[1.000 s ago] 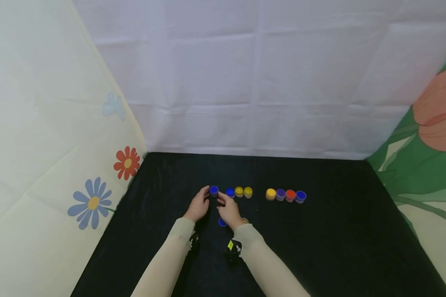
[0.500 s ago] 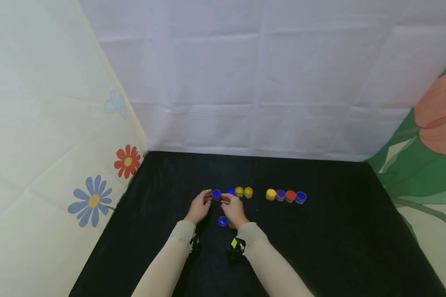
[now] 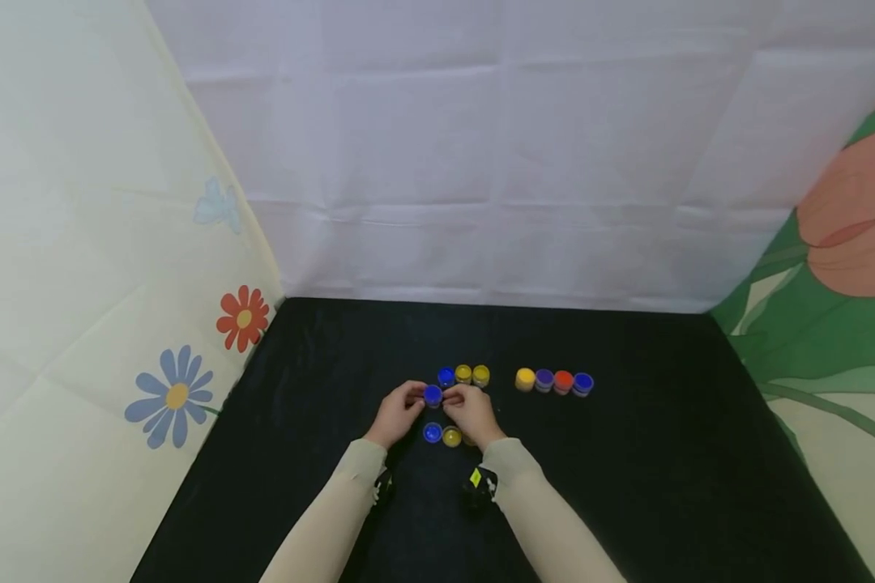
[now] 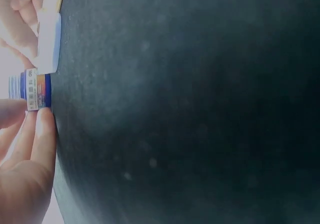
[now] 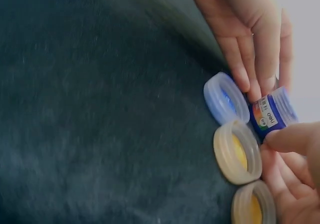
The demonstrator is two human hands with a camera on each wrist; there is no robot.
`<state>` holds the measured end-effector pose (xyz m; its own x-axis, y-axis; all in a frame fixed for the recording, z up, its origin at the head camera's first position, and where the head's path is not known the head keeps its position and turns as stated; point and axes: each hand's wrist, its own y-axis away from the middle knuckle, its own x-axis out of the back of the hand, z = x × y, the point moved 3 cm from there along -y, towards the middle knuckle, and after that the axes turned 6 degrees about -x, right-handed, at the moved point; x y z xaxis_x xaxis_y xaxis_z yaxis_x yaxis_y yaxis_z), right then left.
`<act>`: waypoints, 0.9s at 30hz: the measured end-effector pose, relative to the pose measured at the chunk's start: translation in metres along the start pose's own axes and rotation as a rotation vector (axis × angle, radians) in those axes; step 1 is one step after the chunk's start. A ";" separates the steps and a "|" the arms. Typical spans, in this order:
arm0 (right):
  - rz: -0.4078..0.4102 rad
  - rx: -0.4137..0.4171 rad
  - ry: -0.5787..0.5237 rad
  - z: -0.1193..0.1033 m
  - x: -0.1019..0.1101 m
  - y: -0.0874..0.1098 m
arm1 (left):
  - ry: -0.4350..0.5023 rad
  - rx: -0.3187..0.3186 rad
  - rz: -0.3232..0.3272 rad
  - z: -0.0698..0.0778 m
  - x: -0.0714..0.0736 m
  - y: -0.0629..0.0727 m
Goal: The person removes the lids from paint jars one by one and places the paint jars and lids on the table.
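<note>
An uncapped small blue paint jar (image 3: 433, 395) stands upright between my two hands, its label and threaded neck visible in the right wrist view. My left hand (image 3: 395, 414) pinches it from the left, thumb and fingertips at its side. From the other side my right hand (image 3: 474, 414) pinches the same jar, thumb (image 5: 290, 137) on its wall. Just nearer to me lie upturned lids in a row: a blue lid (image 5: 226, 100), a yellow lid (image 5: 237, 151) and another yellow lid (image 5: 254, 204), this last one mostly hidden by my right hand in the head view.
Behind my hands stand a blue jar (image 3: 446, 376) and two yellow jars (image 3: 463, 374). Farther right is a row with a yellow-topped jar (image 3: 525, 379), a purple one (image 3: 544, 380), a red one (image 3: 564, 381) and a blue one (image 3: 583, 383). Black cloth (image 3: 642, 470) covers the table.
Both hands have brought the blue jar toward me and slightly right, from left of the back row to just behind the lids. The blue and yellow lids have come into view.
</note>
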<state>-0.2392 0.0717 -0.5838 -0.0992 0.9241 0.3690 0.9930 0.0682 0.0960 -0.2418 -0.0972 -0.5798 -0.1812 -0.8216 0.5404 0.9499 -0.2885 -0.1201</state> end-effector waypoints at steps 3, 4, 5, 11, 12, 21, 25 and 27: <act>0.005 0.005 0.014 0.003 0.002 0.001 | 0.007 -0.003 -0.019 0.002 -0.002 0.000; 0.008 -0.003 0.009 0.005 0.002 0.001 | 0.009 -0.005 -0.020 0.002 -0.002 0.000; 0.010 -0.003 0.005 0.006 0.002 0.002 | 0.008 -0.006 -0.019 0.002 -0.002 0.000; 0.037 -0.025 -0.012 0.011 -0.001 0.000 | 0.058 -0.025 -0.011 0.000 -0.003 0.000; 0.043 -0.029 -0.011 0.012 -0.002 0.000 | 0.074 -0.028 -0.017 0.000 -0.003 -0.001; 0.035 -0.035 0.013 0.011 -0.004 -0.001 | 0.126 -0.032 -0.047 -0.004 -0.003 -0.003; 0.023 -0.047 0.006 0.011 -0.003 -0.003 | 0.104 -0.036 -0.058 -0.005 -0.002 -0.002; 0.025 -0.048 0.003 0.011 -0.004 -0.003 | 0.091 -0.032 -0.065 -0.005 -0.001 -0.001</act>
<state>-0.2411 0.0725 -0.5959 -0.0747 0.9241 0.3747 0.9911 0.0271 0.1306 -0.2439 -0.0983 -0.5841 -0.2655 -0.8417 0.4701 0.9271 -0.3567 -0.1152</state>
